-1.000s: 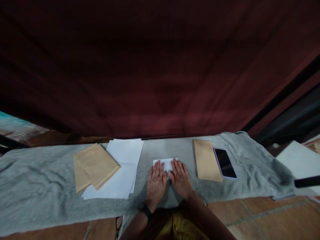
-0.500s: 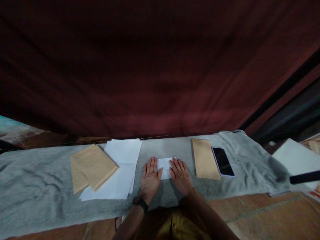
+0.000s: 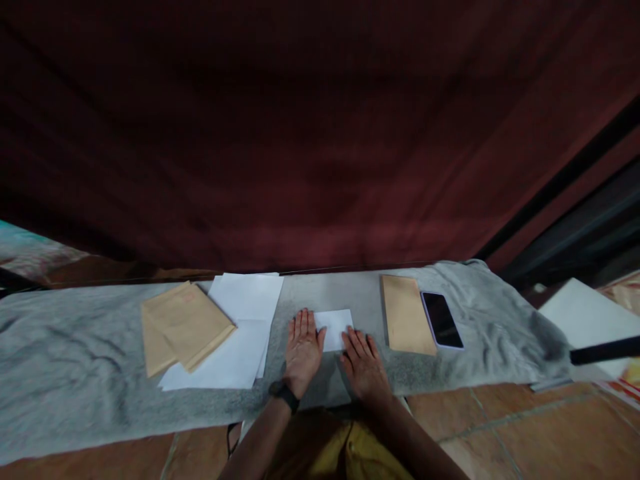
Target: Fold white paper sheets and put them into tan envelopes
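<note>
A small rectangle of white paper, apparently folded (image 3: 333,329), lies flat on the grey cloth in front of me. My left hand (image 3: 303,347) rests palm down over its left edge, thumb on the paper and fingers stretched out. At the lower right corner of the paper is my right hand (image 3: 364,363), its fingertips touching or just beside that edge and its fingers extended. Neither hand grips anything. A dark band (image 3: 284,395) circles my left wrist.
Left of my hands, brown envelopes (image 3: 193,323) overlap white sheets (image 3: 253,300). To the right lie another brown envelope (image 3: 407,317) and a phone (image 3: 443,321) with a dark screen. The grey cloth (image 3: 75,360) covers the long surface; a dark red curtain (image 3: 320,200) hangs behind.
My left hand has slid left, off the middle of the paper to its left edge. My right hand has drawn back toward me to the lower right corner, uncovering more paper.
</note>
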{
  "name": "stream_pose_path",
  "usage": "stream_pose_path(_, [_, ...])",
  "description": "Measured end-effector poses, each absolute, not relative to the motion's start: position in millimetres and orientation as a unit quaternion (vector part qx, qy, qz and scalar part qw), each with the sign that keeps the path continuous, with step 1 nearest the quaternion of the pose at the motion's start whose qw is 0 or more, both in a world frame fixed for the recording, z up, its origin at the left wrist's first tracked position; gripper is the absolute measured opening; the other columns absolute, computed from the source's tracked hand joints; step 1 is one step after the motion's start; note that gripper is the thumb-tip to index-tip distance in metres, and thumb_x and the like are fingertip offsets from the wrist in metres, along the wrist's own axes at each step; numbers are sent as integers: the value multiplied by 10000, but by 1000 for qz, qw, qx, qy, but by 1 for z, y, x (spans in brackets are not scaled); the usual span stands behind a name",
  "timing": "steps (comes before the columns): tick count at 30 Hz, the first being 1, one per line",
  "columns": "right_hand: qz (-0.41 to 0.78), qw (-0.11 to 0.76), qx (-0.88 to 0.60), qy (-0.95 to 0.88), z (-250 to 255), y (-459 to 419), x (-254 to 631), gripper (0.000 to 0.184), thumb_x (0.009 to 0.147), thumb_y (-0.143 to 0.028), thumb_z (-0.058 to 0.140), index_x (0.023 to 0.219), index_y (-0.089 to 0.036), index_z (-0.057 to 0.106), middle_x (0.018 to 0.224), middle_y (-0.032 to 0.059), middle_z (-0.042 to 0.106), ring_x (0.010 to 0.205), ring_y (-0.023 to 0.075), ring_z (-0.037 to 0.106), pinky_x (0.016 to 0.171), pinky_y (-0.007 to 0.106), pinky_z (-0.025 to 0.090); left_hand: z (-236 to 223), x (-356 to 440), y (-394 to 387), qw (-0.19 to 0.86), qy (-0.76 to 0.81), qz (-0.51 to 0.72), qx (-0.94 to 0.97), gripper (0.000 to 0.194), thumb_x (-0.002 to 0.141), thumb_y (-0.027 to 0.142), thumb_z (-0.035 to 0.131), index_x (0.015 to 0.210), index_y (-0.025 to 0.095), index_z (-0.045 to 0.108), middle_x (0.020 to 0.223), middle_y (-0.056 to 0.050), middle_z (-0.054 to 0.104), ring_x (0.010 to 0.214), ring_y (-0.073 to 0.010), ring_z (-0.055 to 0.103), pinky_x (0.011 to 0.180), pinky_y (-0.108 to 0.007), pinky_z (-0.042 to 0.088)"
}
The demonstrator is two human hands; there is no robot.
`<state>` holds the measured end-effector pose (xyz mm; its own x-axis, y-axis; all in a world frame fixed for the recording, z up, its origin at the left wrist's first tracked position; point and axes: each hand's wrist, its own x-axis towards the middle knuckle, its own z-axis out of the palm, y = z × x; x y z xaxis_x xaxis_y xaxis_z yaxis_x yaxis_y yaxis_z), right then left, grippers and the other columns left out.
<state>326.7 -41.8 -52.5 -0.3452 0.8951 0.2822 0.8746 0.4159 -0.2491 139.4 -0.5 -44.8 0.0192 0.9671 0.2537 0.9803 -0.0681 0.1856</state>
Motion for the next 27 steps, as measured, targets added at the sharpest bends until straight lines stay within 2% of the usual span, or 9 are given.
stream_pose_path(3, [23, 171, -541, -823, -51, -41, 327, 472, 1032, -265, 432, 1486, -154, 504, 1558, 119, 470, 1446, 279, 424, 1217, 517, 263, -42, 165, 0, -9, -642, -158, -750, 553, 1041, 348, 327, 1505, 69, 443, 1592, -180, 410, 1509, -284, 332, 1223, -503, 310])
stream_pose_path(8, [16, 157, -538, -828, -53, -39, 325, 495, 1000, -216, 443, 1485, -136, 501, 1543, 128, 490, 1446, 281, 423, 1216, 511, 266, -42, 192, 4, -60, -576, -151, -801, 541, 1056, 381, 317, 1498, 103, 463, 1582, -133, 446, 1497, -232, 361, 1234, -450, 306])
stream_pose_path(16, [18, 196, -537, -820, -51, -40, 328, 482, 1041, -297, 438, 1500, -157, 484, 1568, 118, 457, 1432, 280, 440, 1217, 515, 251, -45, 149, 7, -8, -631, -130, -764, 563, 1053, 375, 285, 1536, 113, 409, 1594, -128, 411, 1503, -246, 349, 1238, -485, 280])
stream_pose_path(22, [30, 205, -558, -804, -49, -27, 324, 432, 1058, -272, 389, 1448, -179, 548, 1510, 95, 538, 1412, 258, 471, 1222, 512, 237, -47, 135, -2, 20, -654, -137, -743, 581, 1044, 369, 290, 1554, 106, 376, 1607, -144, 377, 1510, -256, 333, 1236, -488, 275])
stream_pose_path(27, [25, 196, -549, -812, -49, 3, 311, 471, 1069, -304, 372, 1504, -152, 473, 1561, 99, 471, 1448, 249, 423, 1214, 490, 268, -49, 136, -1, 26, -653, -143, -743, 587, 1045, 378, 281, 1548, 95, 387, 1606, -149, 383, 1515, -265, 324, 1237, -484, 265])
